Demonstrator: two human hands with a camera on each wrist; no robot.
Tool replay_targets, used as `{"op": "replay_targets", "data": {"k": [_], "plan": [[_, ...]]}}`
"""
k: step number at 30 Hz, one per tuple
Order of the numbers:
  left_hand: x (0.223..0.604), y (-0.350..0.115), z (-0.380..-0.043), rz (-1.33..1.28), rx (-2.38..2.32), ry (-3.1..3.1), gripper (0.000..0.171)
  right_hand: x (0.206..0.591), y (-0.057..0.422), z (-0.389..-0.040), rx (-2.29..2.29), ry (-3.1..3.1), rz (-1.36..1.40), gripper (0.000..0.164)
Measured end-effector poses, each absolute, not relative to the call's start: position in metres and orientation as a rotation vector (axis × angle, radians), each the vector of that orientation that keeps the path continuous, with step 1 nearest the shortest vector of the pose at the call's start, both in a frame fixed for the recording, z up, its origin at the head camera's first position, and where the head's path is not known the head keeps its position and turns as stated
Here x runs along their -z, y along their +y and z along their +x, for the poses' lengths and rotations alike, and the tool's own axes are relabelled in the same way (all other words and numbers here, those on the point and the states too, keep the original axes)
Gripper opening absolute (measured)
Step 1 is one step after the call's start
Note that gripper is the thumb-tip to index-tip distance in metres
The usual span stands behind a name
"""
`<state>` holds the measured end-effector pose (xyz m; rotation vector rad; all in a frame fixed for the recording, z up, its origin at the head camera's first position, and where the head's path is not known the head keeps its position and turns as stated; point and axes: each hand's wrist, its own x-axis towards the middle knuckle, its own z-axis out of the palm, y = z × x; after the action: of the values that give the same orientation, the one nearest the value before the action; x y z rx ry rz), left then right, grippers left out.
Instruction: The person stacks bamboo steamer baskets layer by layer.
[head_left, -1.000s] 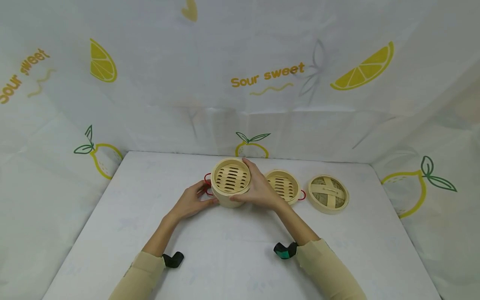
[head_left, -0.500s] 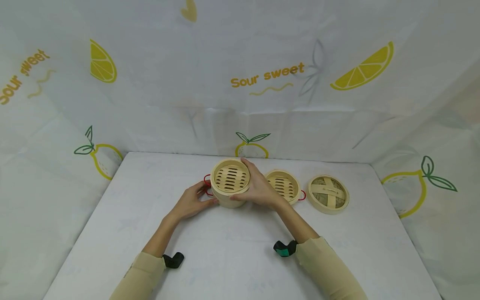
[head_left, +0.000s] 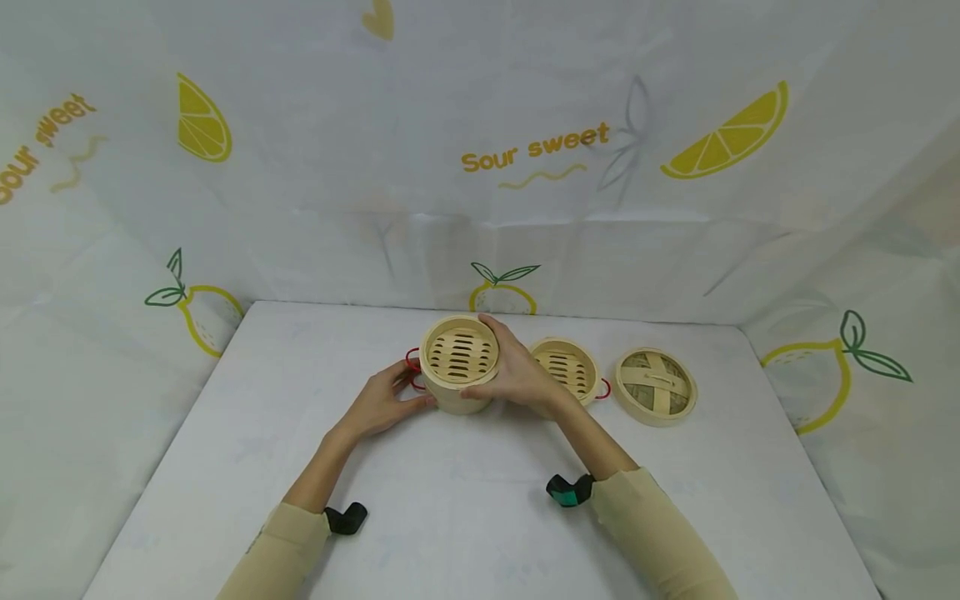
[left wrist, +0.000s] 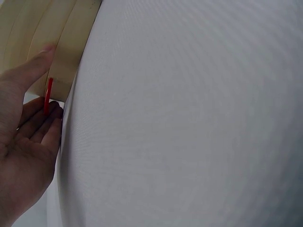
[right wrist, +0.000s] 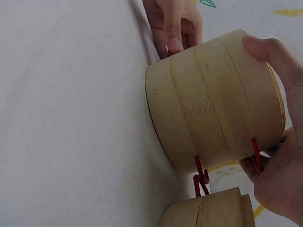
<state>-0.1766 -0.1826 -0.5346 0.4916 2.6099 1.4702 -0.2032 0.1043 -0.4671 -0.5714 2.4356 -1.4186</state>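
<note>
The stack of two round bamboo baskets (head_left: 459,367) stands on the white surface (head_left: 450,517), the upper basket (head_left: 461,354) sitting on the lower basket (right wrist: 163,113), with red handles (head_left: 413,359) on opposite sides. At the left of the stack, the left hand (head_left: 378,404) holds the lower part: its thumb lies on the wall, and its bent fingers reach behind, around the lower handle. The right hand (head_left: 521,379) comes from the right of the stack and grips the upper basket, fingers clamped with the thumb on the near wall and the others toward the far side.

Just right of the stack, a single basket (head_left: 573,367) shows its slotted base, partly hidden by the right hand. Farther right of the stack lies the lid (head_left: 656,386), crossed by pale bands. A white sheet (head_left: 337,183) printed with lemons hangs behind the stack; two beige sleeves (head_left: 285,542) are in front of it.
</note>
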Motion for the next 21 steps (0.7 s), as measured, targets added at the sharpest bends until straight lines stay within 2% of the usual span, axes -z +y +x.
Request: {"op": "replay_targets", "data": {"k": [21], "plan": [[0.5351,-0.1831,-0.1779,0.498,-1.491,2.588,0.078,0.4654,0.1080,-0.2120,1.325,2.431,-0.680,0.137]]}}
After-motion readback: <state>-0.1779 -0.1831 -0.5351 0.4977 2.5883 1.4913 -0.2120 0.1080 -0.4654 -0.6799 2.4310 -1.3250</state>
